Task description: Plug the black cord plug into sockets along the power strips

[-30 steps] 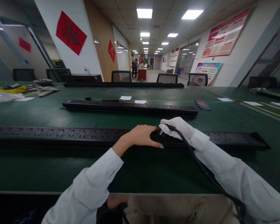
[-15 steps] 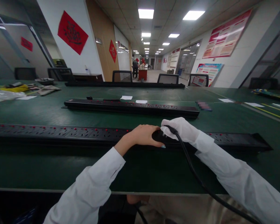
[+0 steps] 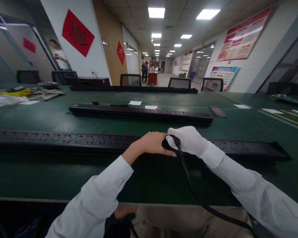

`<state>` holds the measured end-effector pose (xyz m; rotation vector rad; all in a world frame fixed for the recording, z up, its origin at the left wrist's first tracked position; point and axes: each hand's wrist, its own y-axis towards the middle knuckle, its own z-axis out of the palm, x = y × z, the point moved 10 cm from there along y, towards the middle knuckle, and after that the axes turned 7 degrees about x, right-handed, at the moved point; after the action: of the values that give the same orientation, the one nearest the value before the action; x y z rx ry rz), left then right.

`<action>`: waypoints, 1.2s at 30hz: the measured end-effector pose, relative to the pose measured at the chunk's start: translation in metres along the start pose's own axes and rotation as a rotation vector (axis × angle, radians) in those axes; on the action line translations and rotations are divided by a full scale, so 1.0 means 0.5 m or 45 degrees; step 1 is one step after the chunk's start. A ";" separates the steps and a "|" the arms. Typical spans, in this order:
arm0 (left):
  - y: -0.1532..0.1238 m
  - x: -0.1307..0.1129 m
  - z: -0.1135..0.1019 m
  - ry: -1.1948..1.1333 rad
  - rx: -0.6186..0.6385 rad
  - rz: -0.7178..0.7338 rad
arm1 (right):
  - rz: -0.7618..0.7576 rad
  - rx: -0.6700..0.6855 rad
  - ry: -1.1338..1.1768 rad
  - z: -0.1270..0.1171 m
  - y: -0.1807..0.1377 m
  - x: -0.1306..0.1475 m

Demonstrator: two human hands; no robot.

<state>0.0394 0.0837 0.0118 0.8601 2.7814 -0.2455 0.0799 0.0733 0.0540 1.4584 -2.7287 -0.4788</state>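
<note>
A long black power strip (image 3: pixel 84 141) with red buttons and several sockets lies across the near part of the green table. My bare left hand (image 3: pixel 154 142) is wrapped over the strip, its thumb along the near side. Just to its right, my right hand (image 3: pixel 185 138), in a white glove, pinches a black plug (image 3: pixel 175 140) down against the strip's socket face. From the plug a thick black cord (image 3: pixel 188 183) hangs over the table's front edge. The plug's pins are hidden.
A second power strip (image 3: pixel 139 114) lies further back, and dark long bars (image 3: pixel 134 89) rest at the far edge. Papers (image 3: pixel 135 103) lie between them. At the left are a bowl (image 3: pixel 48 86) and a plastic bag (image 3: pixel 7 100). Two people stand in the background.
My right hand has turned and moved slightly left with the plug, pressing it to the strip; the cord swung left. My left hand stays put. A person has appeared at the far left.
</note>
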 end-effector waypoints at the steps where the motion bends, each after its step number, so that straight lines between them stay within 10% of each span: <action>1: 0.000 0.000 0.000 0.005 0.002 -0.006 | 0.008 -0.011 -0.006 0.001 0.001 0.000; 16: -0.001 -0.003 0.000 -0.010 -0.004 0.015 | 0.155 -0.185 0.004 -0.017 -0.018 -0.003; 36: 0.003 0.004 0.006 0.034 0.042 -0.075 | -0.084 0.131 0.097 0.012 0.004 0.012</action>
<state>0.0389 0.0855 0.0082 0.7956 2.8379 -0.2931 0.0741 0.0710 0.0482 1.5590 -2.6907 -0.2812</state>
